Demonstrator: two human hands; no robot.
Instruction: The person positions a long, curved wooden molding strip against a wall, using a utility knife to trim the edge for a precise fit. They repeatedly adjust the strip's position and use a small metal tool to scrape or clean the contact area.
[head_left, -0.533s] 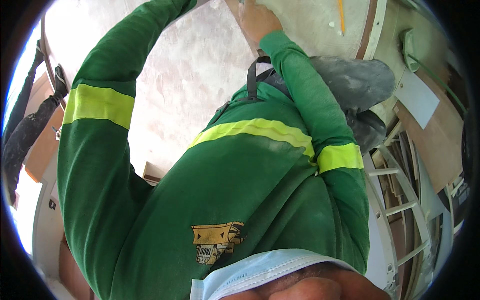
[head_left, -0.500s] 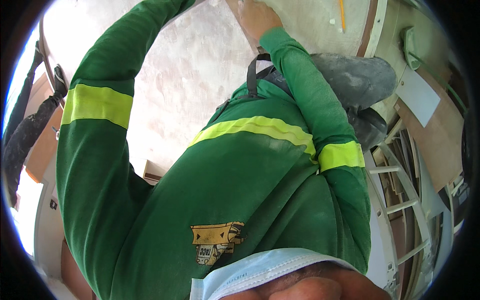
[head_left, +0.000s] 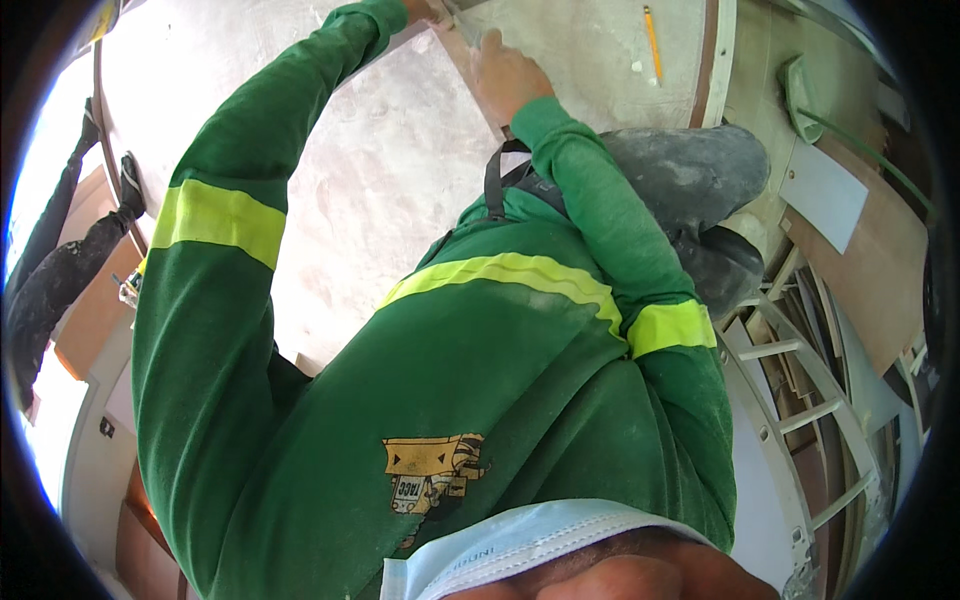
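At the top edge, my left hand [head_left: 430, 12] is partly cut off, its fingers bent at a narrow brownish strip [head_left: 460, 62] on the pale, dusty panel [head_left: 350, 170]. Just right of it, my right hand [head_left: 508, 78] rests on the strip with its thumb up and its fingers curled. Between the hands shows a thin greyish piece [head_left: 466, 30], too small and blurred to name. Both hands look closed around something I cannot make out. A yellow pencil [head_left: 653, 45] lies on the panel to the right, beside a small white crumb [head_left: 637, 67].
My dusty grey knee [head_left: 690, 170] is at the right. Beyond it lie a white sheet [head_left: 825, 195], a brown board [head_left: 880, 270] and a pale ladder-like frame [head_left: 810, 415] over stacked offcuts. At the far left are another person's dark-trousered legs [head_left: 75, 245].
The view has shifted, so the panel, pencil and both hands sit lower in the picture. My left hand has come into sight at the top edge, close to my right hand.
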